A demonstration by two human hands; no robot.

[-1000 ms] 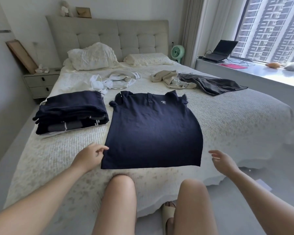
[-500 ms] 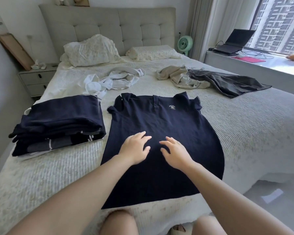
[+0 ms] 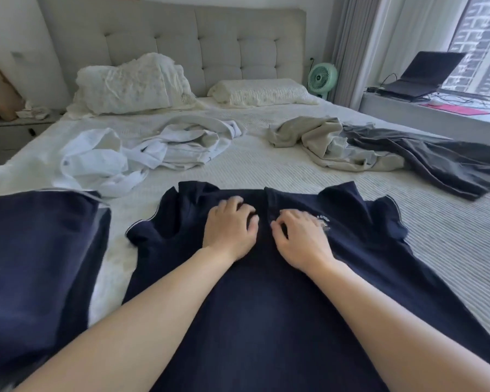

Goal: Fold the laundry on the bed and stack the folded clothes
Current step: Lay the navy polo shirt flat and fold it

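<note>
A navy polo shirt lies flat, front up, on the bed, its collar toward the headboard. My left hand rests on the shirt's upper chest just below the collar, its fingers bent down onto the fabric. My right hand lies beside it next to the small chest logo, also with bent fingers on the cloth. A stack of folded navy clothes sits to the left of the shirt. Further up the bed lie crumpled white garments, a beige garment and a dark grey garment.
Two pillows lean at the padded headboard. A green fan stands right of the bed. A laptop and a pink sheet sit on the window ledge. A nightstand stands at the left.
Both hands came from the shirt's bottom hem onto its middle and then slid up to the chest near the collar. My view moved closer over the bed.
</note>
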